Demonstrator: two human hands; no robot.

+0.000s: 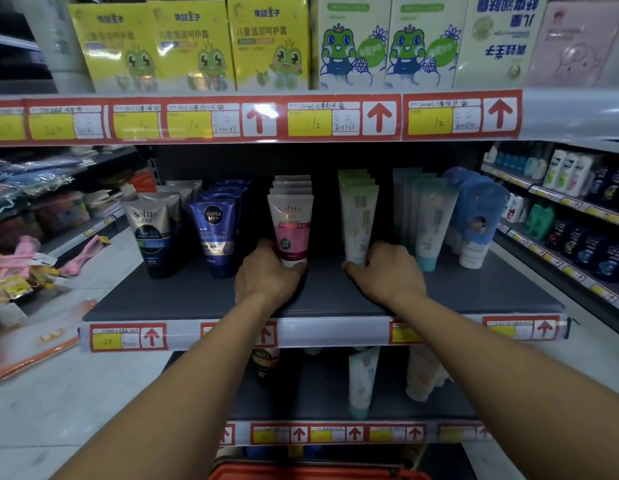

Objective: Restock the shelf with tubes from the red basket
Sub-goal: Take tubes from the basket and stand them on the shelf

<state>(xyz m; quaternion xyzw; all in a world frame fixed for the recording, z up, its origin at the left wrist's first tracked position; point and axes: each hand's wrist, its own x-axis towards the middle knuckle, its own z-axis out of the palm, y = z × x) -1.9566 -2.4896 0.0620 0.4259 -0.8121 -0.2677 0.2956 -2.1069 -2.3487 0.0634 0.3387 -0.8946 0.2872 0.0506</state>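
On the grey middle shelf [322, 299] tubes stand upright on their caps in rows. My left hand [266, 271] grips the base of the front pink-and-white Softto tube [291, 226]. My right hand [387, 271] holds the bottom of the front white-and-green tube [358, 220] one row to the right. Both tubes rest on the shelf with more of their kind lined up behind. Only the rim of the red basket [315, 472] shows at the bottom edge, below my arms.
Left of my hands stand dark blue Nivea Men tubes [214, 233] and Softto tubes with dark labels [152, 233]; to the right, teal-capped [433, 220] and blue tubes [478, 220]. Boxes fill the shelf above. A lower shelf holds more tubes. Another stocked rack runs along the right.
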